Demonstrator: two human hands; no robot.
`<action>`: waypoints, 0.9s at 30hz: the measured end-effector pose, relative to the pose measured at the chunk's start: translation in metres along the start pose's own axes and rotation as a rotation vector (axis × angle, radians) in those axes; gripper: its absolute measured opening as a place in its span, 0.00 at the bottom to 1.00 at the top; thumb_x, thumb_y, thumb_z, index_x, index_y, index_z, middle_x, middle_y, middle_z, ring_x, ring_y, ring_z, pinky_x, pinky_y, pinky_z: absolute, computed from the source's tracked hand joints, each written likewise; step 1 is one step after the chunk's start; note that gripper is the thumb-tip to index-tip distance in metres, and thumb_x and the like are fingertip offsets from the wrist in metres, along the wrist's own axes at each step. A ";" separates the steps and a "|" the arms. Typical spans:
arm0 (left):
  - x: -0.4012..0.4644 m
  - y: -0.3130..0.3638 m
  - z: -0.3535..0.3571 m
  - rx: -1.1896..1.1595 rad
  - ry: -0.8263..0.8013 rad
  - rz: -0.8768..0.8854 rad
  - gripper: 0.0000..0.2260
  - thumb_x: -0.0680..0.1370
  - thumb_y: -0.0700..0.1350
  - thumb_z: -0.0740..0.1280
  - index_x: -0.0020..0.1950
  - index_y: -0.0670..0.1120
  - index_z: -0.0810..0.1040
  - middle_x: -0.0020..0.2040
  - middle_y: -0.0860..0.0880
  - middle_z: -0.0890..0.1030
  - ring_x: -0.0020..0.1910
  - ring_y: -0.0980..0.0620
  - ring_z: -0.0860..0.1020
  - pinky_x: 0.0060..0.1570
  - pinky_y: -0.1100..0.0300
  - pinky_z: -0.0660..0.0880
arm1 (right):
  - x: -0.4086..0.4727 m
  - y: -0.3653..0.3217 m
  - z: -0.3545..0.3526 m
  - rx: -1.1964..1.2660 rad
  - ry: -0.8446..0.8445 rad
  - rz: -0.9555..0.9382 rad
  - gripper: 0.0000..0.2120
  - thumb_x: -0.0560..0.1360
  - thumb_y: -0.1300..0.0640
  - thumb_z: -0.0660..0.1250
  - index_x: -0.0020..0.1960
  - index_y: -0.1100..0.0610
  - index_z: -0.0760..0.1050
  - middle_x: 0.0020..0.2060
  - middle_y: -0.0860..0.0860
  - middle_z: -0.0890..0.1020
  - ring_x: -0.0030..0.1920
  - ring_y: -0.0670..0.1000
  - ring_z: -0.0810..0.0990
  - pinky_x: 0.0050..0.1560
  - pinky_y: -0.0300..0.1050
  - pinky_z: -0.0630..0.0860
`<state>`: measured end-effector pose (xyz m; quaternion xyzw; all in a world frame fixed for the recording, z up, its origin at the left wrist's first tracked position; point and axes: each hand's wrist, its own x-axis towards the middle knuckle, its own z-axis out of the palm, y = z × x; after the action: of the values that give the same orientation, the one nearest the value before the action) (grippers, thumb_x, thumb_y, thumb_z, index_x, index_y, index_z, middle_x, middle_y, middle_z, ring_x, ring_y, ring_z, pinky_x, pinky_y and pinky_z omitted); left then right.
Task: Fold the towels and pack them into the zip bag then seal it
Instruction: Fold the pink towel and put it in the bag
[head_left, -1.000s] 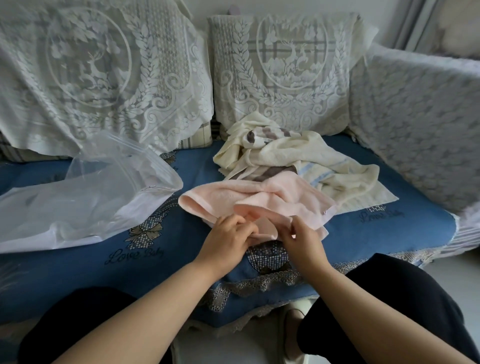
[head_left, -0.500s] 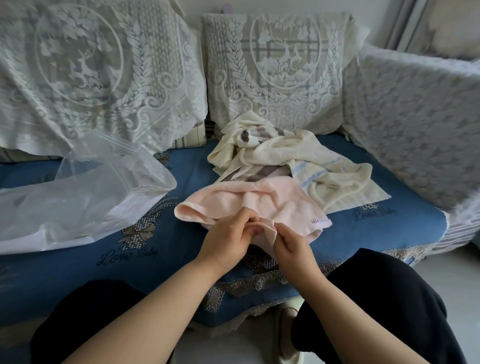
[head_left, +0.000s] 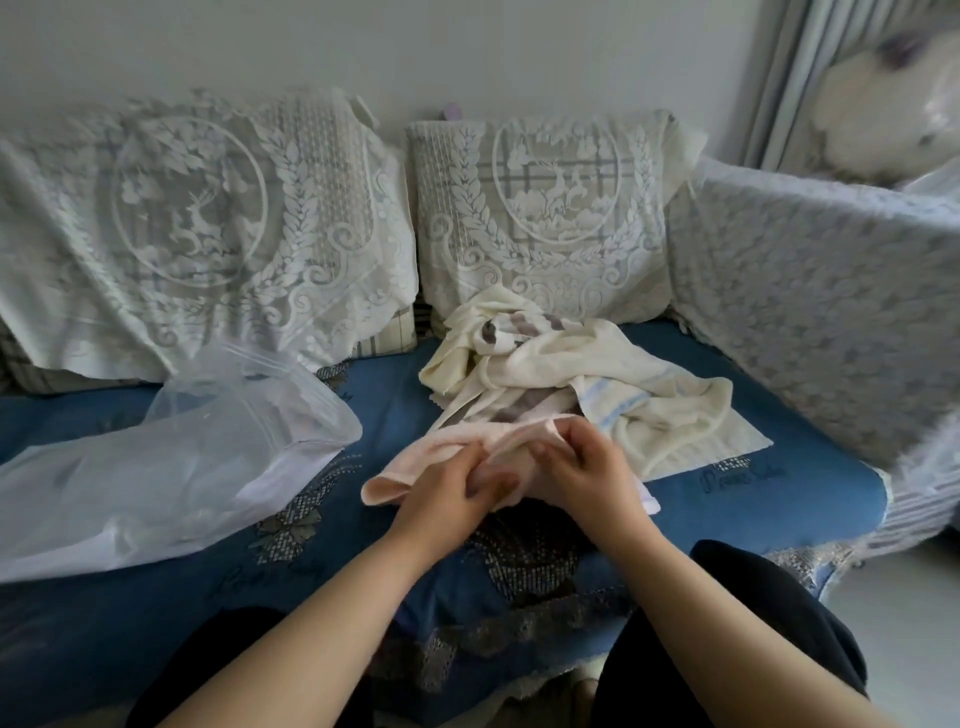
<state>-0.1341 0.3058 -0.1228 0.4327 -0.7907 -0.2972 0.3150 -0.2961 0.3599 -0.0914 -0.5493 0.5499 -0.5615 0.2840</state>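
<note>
- The zip bag (head_left: 171, 457) lies open-mouthed on the blue sofa seat (head_left: 779, 499), left of the towels.
- A cream towel pile (head_left: 561, 379) sits behind the pink towel (head_left: 415, 457).
- The left hand (head_left: 447, 499) and right hand (head_left: 587, 467), fingers curled, both pinch the pink towel's edge.

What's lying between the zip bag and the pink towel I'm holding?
Nothing: in the head view, only bare blue sofa cover separates the zip bag from the pink towel.
</note>
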 end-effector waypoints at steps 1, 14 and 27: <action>0.006 -0.005 -0.008 0.087 -0.035 -0.063 0.12 0.76 0.58 0.66 0.56 0.54 0.76 0.49 0.58 0.80 0.48 0.59 0.77 0.49 0.59 0.72 | 0.010 -0.016 -0.006 0.027 0.034 -0.026 0.06 0.75 0.62 0.67 0.40 0.57 0.74 0.31 0.44 0.76 0.31 0.37 0.72 0.34 0.31 0.69; 0.024 0.041 -0.147 1.081 0.577 0.183 0.24 0.79 0.61 0.54 0.39 0.47 0.81 0.38 0.49 0.83 0.42 0.46 0.78 0.48 0.50 0.63 | 0.081 -0.069 -0.098 0.070 0.440 0.041 0.08 0.74 0.55 0.61 0.37 0.51 0.66 0.33 0.47 0.68 0.34 0.45 0.65 0.33 0.41 0.64; 0.033 0.092 -0.205 1.151 0.376 0.036 0.22 0.75 0.67 0.58 0.48 0.51 0.79 0.45 0.43 0.81 0.47 0.41 0.80 0.44 0.53 0.73 | 0.096 -0.095 -0.146 -0.088 -0.117 0.190 0.10 0.79 0.57 0.63 0.50 0.64 0.76 0.39 0.56 0.80 0.37 0.53 0.79 0.38 0.45 0.77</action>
<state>-0.0387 0.2781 0.0814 0.5652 -0.7625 0.2651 0.1698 -0.4272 0.3376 0.0568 -0.5383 0.6063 -0.4743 0.3432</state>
